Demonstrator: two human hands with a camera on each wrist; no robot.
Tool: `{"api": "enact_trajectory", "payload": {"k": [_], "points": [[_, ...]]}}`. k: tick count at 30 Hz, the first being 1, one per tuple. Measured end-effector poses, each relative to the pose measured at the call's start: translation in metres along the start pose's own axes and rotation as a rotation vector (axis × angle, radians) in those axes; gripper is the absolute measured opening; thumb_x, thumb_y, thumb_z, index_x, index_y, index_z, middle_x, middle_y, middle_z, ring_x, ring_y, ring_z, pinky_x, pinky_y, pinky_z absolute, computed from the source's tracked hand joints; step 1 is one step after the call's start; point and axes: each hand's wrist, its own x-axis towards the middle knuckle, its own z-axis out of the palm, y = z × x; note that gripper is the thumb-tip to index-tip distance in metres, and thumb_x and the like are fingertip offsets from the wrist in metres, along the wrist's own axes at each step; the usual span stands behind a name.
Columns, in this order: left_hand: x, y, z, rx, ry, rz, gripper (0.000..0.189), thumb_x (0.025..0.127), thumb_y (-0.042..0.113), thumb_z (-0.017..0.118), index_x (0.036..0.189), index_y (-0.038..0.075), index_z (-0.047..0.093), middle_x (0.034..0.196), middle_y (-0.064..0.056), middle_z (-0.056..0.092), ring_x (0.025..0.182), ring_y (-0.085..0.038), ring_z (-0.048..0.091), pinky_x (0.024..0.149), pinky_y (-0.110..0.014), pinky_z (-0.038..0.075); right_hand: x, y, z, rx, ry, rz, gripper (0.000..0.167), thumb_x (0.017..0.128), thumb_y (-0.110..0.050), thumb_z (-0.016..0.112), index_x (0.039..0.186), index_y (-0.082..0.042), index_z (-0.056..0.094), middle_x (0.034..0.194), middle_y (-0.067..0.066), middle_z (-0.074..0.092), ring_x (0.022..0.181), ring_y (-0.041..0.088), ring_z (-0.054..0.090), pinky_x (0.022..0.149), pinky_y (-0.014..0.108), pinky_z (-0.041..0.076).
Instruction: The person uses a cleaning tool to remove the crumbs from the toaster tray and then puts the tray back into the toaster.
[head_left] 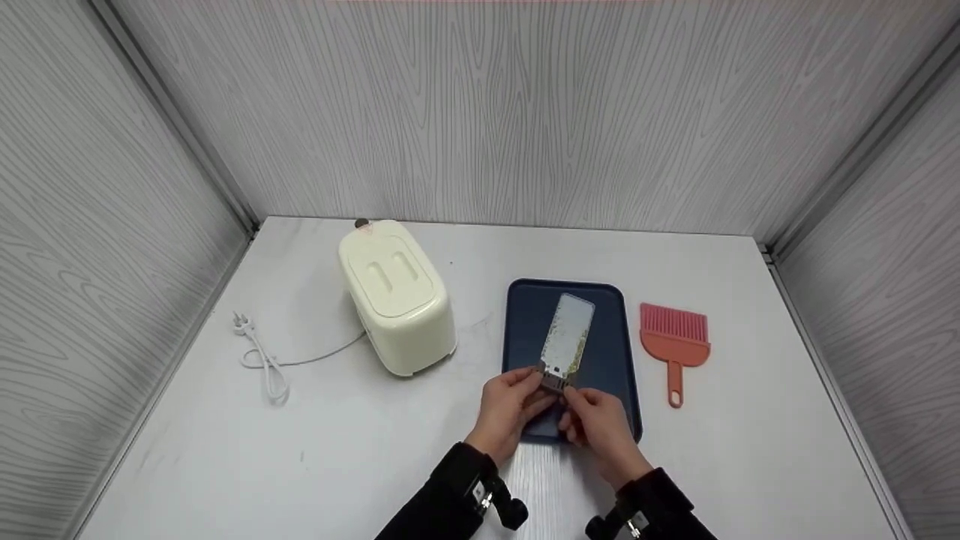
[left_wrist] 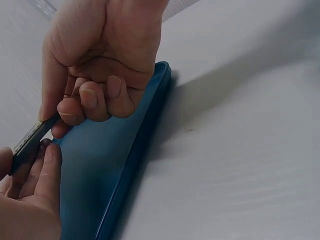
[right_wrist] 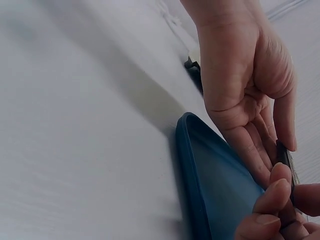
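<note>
Over the dark blue tray I hold a crumb tray, a flat whitish metal plate with crumbs along its edges. My left hand pinches the left end of its grey handle with the thumb on top and fingers beneath. At the handle's right end, my right hand pinches it between thumb and curled fingers. The left wrist view shows the right hand above and the left hand at lower left, with the handle edge-on between them. The plate slopes away from me.
A cream toaster stands left of the blue tray, its lid on top. Its white cord and plug lie bundled farther left. Right of the tray lies a small orange-red brush. Wood-grain panels enclose the white table.
</note>
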Motion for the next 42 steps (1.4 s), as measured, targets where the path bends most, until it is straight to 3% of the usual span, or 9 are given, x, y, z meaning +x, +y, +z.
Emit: {"api": "enact_trajectory", "payload": {"k": [8, 19, 30, 42], "points": [[-0.002, 0.002, 0.000, -0.091, 0.043, -0.009, 0.030, 0.099, 0.008, 0.066, 0.122, -0.012, 0.062, 0.101, -0.020, 0.075, 0.096, -0.025, 0.075, 0.091, -0.038, 0.060, 0.000, -0.002, 0.008, 0.057, 0.004, 0.005, 0.031, 0.106, -0.026, 0.058, 0.104, 0.004, 0.065, 0.068, 0.006, 0.063, 0.051, 0.011, 0.051, 0.046, 0.023, 0.041], [-0.001, 0.003, 0.002, -0.040, 0.088, 0.038, 0.027, 0.098, 0.010, 0.070, 0.116, -0.009, 0.065, 0.097, -0.017, 0.076, 0.092, -0.022, 0.075, 0.085, -0.035, 0.062, 0.000, -0.001, 0.012, 0.076, -0.004, 0.017, 0.032, 0.106, -0.027, 0.058, 0.106, 0.004, 0.064, 0.067, 0.004, 0.062, 0.050, 0.010, 0.052, 0.046, 0.023, 0.042], [0.002, 0.005, 0.002, -0.024, 0.122, 0.028, 0.016, 0.092, 0.002, 0.073, 0.105, -0.006, 0.067, 0.089, -0.014, 0.076, 0.080, -0.019, 0.075, 0.074, -0.032, 0.064, 0.000, -0.001, 0.016, 0.052, -0.009, 0.000, 0.032, 0.105, -0.028, 0.060, 0.103, 0.004, 0.065, 0.065, 0.004, 0.061, 0.049, 0.010, 0.051, 0.046, 0.023, 0.042], [0.000, 0.014, -0.002, 0.038, 0.090, 0.030, 0.021, 0.094, 0.006, 0.071, 0.109, -0.008, 0.066, 0.096, -0.020, 0.076, 0.082, -0.023, 0.077, 0.076, -0.035, 0.064, 0.001, -0.001, 0.005, -0.054, -0.137, 0.013, 0.044, 0.105, -0.039, 0.058, 0.105, 0.005, 0.065, 0.066, 0.004, 0.062, 0.052, 0.011, 0.053, 0.049, 0.024, 0.043]]}}
